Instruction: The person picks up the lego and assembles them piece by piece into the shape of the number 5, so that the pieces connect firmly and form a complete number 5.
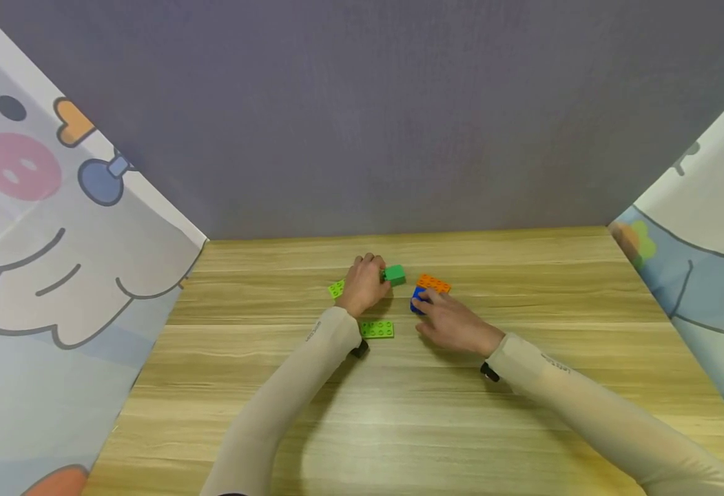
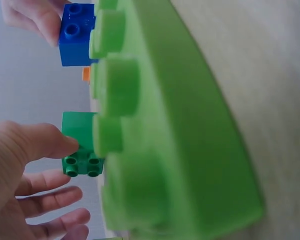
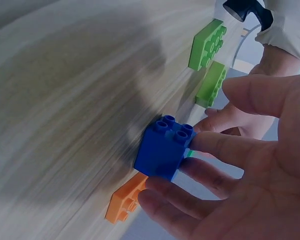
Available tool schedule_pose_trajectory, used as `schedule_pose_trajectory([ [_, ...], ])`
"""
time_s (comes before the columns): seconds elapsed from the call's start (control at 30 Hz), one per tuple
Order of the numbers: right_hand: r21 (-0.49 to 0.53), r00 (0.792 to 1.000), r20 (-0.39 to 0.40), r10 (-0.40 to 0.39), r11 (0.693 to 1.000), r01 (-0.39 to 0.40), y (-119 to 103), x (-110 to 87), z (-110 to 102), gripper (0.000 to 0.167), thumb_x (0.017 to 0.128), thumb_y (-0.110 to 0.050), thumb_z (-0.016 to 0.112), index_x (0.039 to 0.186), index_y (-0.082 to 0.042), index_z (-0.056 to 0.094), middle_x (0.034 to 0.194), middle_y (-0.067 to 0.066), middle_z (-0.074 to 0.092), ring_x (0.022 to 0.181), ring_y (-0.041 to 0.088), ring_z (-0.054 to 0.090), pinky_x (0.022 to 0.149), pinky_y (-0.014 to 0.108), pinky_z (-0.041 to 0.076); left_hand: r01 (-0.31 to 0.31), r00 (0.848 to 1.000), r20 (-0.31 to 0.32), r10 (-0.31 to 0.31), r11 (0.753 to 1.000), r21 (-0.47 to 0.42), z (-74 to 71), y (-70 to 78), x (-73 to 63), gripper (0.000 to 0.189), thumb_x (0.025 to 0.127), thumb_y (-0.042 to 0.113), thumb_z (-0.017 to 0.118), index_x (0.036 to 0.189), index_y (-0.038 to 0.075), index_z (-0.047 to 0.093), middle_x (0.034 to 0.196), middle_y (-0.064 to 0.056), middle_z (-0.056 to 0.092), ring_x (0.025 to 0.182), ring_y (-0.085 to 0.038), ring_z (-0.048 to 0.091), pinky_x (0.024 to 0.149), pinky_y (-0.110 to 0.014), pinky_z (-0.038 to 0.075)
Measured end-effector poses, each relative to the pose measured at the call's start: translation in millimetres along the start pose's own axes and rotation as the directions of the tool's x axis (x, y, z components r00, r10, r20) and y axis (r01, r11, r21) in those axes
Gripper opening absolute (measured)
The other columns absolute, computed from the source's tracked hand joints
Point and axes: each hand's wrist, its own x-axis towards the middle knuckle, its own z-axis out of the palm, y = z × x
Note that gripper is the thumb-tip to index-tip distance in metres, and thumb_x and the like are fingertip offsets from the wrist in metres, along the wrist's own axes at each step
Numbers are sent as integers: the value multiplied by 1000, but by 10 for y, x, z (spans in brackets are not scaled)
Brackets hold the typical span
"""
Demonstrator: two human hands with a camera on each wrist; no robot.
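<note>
Wide across my feed ran the wood-grained desk [image 1: 399, 427]. Over it I had two hands: the left hand [image 1: 364, 284] pinching, the right hand [image 1: 457, 327] loose, thumb clear! Flat bricks next: a light green brick [image 1: 381, 329] near the left cuff, another peeking past that hand, an orange brick [image 1: 434, 282] further right. Beside the orange, the blue block [image 3: 157, 152], touched by right fingers! And the green block [image 1: 395, 275], between left thumb and forefinger!
</note>
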Motion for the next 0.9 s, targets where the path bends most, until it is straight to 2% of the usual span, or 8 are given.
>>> schedule_pose_trajectory([
  [0.33,-30,1000,1,2,1000,-2,-25,10,21,54,93,-25,60,137,4,45,135,21,41,119,38,42,99,52,36,11,998,-57,-18,994,-111,-121,-63,-91,27,81,18,69,102,13,52,98,-1,59,88,-22,46,77,-40,36],
  [0.53,-34,1000,2,3,999,-3,-34,-12,9,56,93,-25,61,138,4,44,135,21,41,115,38,43,97,52,38,-2,997,-81,-9,992,-125,-214,-100,-150,27,80,18,70,100,16,51,98,3,59,89,-21,42,78,-37,34],
  [0.77,-18,1000,5,11,1000,-10,-1,-30,30,56,93,-26,59,139,1,43,138,20,39,120,39,40,99,53,36,-82,987,-148,59,984,-155,-311,-132,-241,28,78,15,71,100,15,55,99,0,60,84,-21,42,77,-36,36],
  [0.9,-9,1000,-2,8,1000,-8,9,-23,22,54,94,-25,59,139,1,44,137,20,40,119,39,40,99,54,36,-120,983,-153,98,982,-147,-341,-131,-297,30,80,16,70,106,14,55,99,-3,57,86,-21,46,77,-36,40],
])
